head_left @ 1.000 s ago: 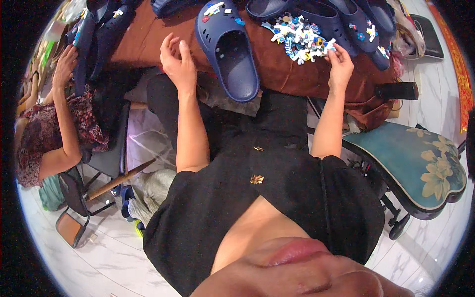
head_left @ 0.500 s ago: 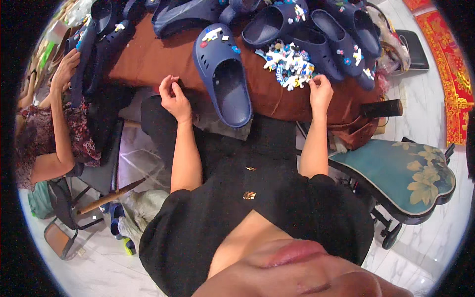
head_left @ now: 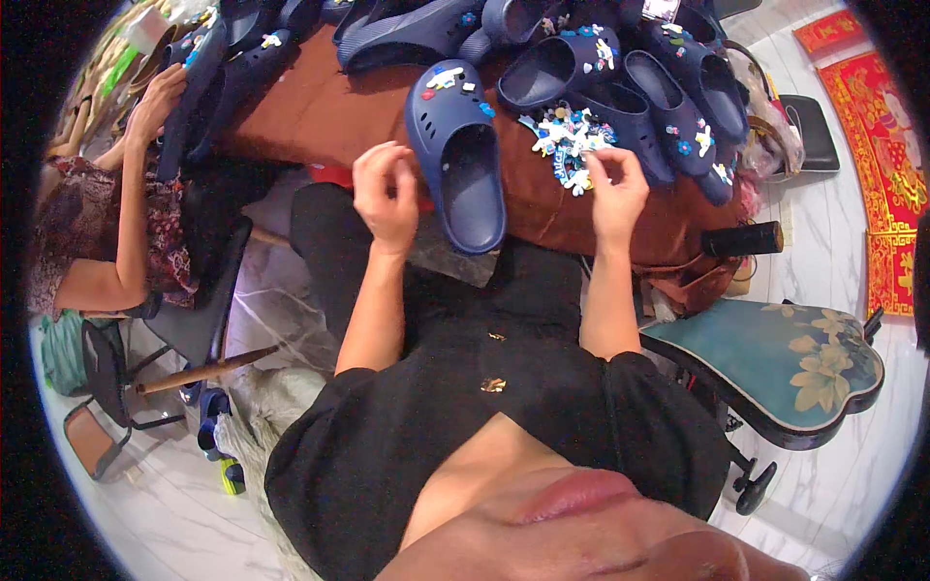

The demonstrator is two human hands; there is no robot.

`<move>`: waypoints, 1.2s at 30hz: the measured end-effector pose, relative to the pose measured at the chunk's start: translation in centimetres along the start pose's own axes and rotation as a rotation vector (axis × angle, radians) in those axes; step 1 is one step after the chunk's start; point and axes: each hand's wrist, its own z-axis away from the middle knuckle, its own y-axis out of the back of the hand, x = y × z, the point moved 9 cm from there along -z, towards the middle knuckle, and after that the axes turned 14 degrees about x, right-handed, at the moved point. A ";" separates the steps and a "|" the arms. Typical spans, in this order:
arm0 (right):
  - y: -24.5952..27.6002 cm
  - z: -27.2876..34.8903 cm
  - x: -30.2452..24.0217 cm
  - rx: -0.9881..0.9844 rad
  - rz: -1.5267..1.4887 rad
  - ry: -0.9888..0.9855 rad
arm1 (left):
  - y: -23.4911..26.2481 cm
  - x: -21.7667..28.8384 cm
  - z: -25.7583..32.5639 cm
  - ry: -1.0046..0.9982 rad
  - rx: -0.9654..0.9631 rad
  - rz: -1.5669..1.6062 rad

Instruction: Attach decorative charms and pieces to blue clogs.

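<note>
A navy clog (head_left: 465, 160) lies on the brown-covered table in front of me, toe pointing away, with a few charms on its upper. Close by its left side is my left hand (head_left: 387, 198), apart from it, fingers loosely curled and nothing visible between them. At the right edge of a heap of white and blue shoe charms (head_left: 565, 140), my right hand (head_left: 620, 189) bends thumb and forefinger together around a small charm, which the fingers partly hide. Behind the heap rest several navy clogs (head_left: 547, 73) with charms on them.
A co-worker's hand (head_left: 160, 97) touches a navy clog at the far left. More clogs (head_left: 407, 44) line the table's back. A black cylinder (head_left: 743, 239) juts from the table's right edge. Beside me stands a chair with a teal flowered seat (head_left: 785, 363).
My left hand has moved right, toward the navy clog. My right hand has shifted slightly left over the charm heap. The whole view has also shifted a little.
</note>
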 end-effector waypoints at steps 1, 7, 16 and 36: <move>-1.4 1.2 -1.3 -0.059 -0.099 -0.008 | -0.4 1.7 0.1 -0.042 -0.022 0.055; -9.5 6.6 -5.6 -0.294 -0.351 -0.145 | -2.1 7.9 1.2 -0.259 -0.173 0.130; -12.7 9.4 -6.5 -0.415 -0.502 -0.311 | -0.1 5.8 0.0 -0.201 -0.100 0.046; -13.5 7.8 -6.2 -0.361 0.136 0.427 | 0.0 -4.2 1.4 0.629 -0.033 0.220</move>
